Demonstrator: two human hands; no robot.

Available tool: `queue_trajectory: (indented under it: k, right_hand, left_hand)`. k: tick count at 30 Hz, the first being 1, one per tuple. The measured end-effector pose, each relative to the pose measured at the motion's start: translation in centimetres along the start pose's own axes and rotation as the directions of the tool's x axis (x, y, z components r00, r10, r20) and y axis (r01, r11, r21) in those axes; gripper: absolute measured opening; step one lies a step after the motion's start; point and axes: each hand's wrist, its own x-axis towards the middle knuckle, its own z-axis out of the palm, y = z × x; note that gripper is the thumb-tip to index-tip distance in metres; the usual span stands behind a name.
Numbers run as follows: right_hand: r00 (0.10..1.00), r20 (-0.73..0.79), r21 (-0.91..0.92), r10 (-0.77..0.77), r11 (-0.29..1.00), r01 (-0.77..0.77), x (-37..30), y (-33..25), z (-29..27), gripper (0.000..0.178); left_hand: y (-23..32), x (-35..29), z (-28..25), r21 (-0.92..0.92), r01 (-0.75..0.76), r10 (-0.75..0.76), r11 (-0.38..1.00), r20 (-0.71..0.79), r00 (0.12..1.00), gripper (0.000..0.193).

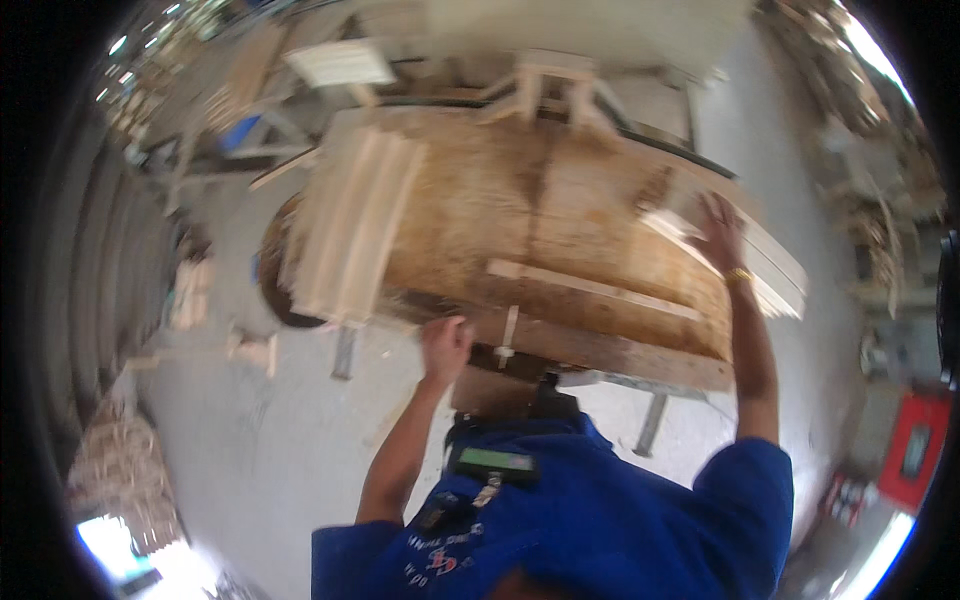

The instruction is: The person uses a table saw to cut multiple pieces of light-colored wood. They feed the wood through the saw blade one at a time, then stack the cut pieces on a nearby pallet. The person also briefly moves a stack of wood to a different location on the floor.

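We have our right hand (718,238) over the pale boards (772,262) at the right end of the wooden table (462,225), its grip spread with the fingers apart; we cannot tell how firmly it touches them. Our left hand (447,347) is near the table's front edge, fingers curled in, and the blur keeps us from telling whether its grip pinches anything. Just right of it, a small stick (511,328) lies at that edge. Between our hands, a long strip (595,290) lies on the table, and more boards (358,225) lie side by side at the left end.
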Motion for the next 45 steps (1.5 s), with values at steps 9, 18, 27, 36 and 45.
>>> queue_trajectory:
  k: [9,18,27,36,45]
  right_hand:
    - [0.991,-0.051,0.098,0.121,0.988,-0.115,-0.7,-1.2,-0.2,0.084]
    - [0.981,-0.179,0.485,-0.069,0.861,0.15,-3.5,-9.2,-0.1,0.066]
    - [0.982,0.17,0.669,-0.077,0.741,-0.058,-7.4,-13.8,0.9,0.053]
    - [0.909,0.155,0.966,-0.386,0.253,-0.058,-5.0,-23.2,-5.8,0.1]
    - [0.959,0.247,0.782,-0.137,0.613,-0.114,-1.6,-24.1,-7.3,0.087]
  left_hand:
    - [-5.6,8.1,-9.1,0.31,0.108,-0.034,0.945,-0.233,0.972,0.027]
    - [-11.9,11.9,-18.3,0.492,0.678,-0.665,0.546,-0.239,0.708,0.072]
    - [-7.4,11.4,-16.6,-0.383,0.752,-0.658,0.536,0.368,0.657,0.05]
    - [9.9,2.6,0.2,-0.781,0.306,-0.605,0.545,-0.114,0.788,0.062]
    - [15.3,1.0,4.6,-0.513,-0.006,0.129,0.859,0.205,0.97,0.043]
